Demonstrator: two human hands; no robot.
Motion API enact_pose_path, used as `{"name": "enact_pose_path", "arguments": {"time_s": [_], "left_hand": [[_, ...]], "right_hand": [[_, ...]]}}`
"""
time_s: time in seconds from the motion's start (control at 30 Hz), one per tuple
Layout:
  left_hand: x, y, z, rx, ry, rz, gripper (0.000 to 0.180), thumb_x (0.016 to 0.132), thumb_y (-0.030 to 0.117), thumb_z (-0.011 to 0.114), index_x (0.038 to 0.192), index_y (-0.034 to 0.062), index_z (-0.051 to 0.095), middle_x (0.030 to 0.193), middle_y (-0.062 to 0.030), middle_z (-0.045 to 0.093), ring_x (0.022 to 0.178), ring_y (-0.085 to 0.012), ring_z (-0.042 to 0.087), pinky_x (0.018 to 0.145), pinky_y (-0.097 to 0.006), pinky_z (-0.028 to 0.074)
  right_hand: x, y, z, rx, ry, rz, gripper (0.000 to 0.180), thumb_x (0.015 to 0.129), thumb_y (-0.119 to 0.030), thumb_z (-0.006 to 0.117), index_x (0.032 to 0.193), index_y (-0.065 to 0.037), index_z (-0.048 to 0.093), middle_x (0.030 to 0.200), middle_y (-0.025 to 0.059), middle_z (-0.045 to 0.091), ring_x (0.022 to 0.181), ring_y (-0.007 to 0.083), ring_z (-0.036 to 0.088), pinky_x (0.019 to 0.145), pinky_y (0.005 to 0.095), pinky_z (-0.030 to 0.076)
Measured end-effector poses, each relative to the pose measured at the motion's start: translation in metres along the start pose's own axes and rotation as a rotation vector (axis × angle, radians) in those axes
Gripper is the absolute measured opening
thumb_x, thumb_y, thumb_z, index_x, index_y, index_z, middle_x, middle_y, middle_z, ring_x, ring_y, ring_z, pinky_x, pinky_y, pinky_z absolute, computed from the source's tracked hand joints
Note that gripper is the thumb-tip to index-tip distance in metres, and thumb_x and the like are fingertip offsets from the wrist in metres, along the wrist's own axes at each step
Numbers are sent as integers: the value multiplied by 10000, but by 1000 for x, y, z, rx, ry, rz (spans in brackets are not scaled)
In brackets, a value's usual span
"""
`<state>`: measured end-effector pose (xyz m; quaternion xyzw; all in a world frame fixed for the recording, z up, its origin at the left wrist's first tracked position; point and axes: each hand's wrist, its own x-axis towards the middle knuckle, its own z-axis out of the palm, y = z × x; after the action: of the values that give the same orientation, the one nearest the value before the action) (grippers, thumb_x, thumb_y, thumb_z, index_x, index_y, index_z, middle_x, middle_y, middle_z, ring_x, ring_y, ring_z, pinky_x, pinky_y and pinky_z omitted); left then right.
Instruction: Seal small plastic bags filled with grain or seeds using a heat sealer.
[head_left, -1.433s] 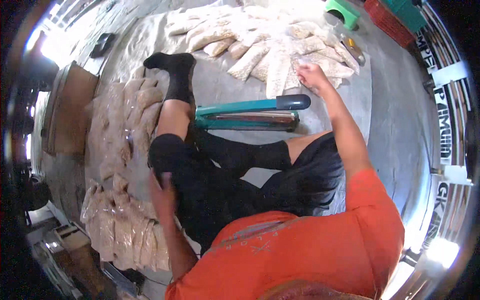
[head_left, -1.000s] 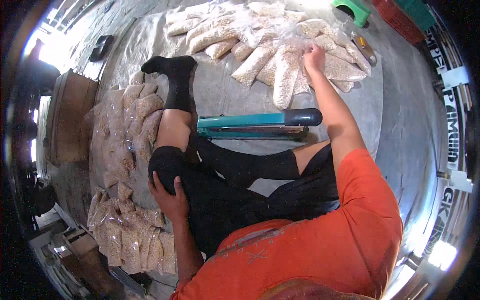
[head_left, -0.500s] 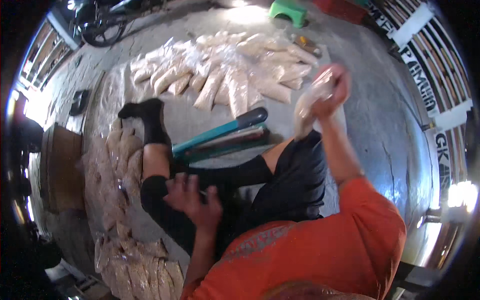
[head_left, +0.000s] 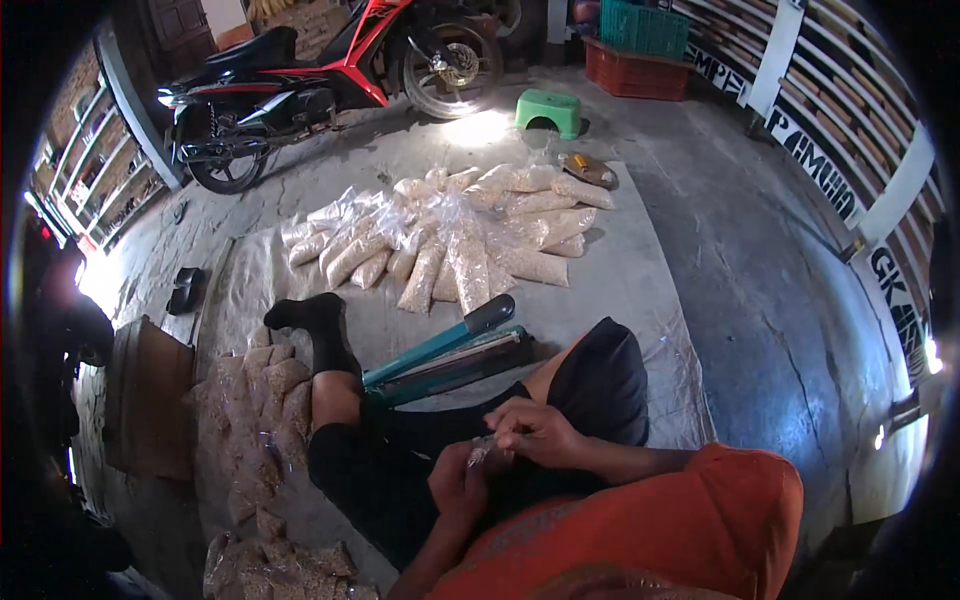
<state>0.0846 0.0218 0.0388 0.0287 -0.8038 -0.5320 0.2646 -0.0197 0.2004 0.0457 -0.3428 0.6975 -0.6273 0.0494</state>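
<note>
Where half a second ago the right hand (head_left: 545, 437) was swinging a clear bag (head_left: 479, 455) through the air near the right knee (head_left: 608, 375), and a moment before that was reaching into the heap of pale filled bags (head_left: 545, 232), it has now come back over the lap to meet the left hand (head_left: 460, 482). That left hand was on the left leg (head_left: 345, 470) and then lifted off it with nothing in it; now its fingers are curled around the bag, and the right one closes in just above and to its right, fingertips pinched at the plastic. So the two hands are together, both on the same piece, and what was a one-handed carry is now, as I'd judge it, two-handed handling. From where I stand only a small shiny bit shows between the hands; they hide the rest, and I can't tell whether its mouth is open. Just beyond them, past the folded shin, lies a teal lever tool (head_left: 425, 350) with a black grip, touched by neither hand. The heap is farther ahead, well apart from both, with a green stool (head_left: 549, 112) beyond it. Off to the left hand's left, past the leg, lie the darker filled bags (head_left: 250, 405).
</note>
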Motion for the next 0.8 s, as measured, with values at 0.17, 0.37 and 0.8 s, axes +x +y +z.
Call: {"name": "enact_pose_path", "arguments": {"time_s": [0.17,0.37,0.8], "left_hand": [[-8,0,-9,-38,98,-60,138,970,109,671,1038,2,726,905,-139,732,874,-247,724,770,-356,560],[32,13,-1,46,66,-20,292,1033,282,632,1036,11,738,903,-96,738,828,-179,701,757,-369,553],[61,-26,20,-459,135,-477,102,939,29,739,1017,-28,708,961,-70,714,804,-121,679,738,-263,558]], "right_hand": [[-2,-10,-6,131,-78,346,89,944,-117,755,940,-30,734,886,35,744,813,100,693,749,281,565],[-1,14,-11,26,123,420,103,977,-117,701,985,-20,737,932,58,757,858,125,708,785,310,581],[44,33,-5,181,309,382,208,1050,-180,620,1062,11,699,841,48,717,812,108,679,757,267,551]]}}
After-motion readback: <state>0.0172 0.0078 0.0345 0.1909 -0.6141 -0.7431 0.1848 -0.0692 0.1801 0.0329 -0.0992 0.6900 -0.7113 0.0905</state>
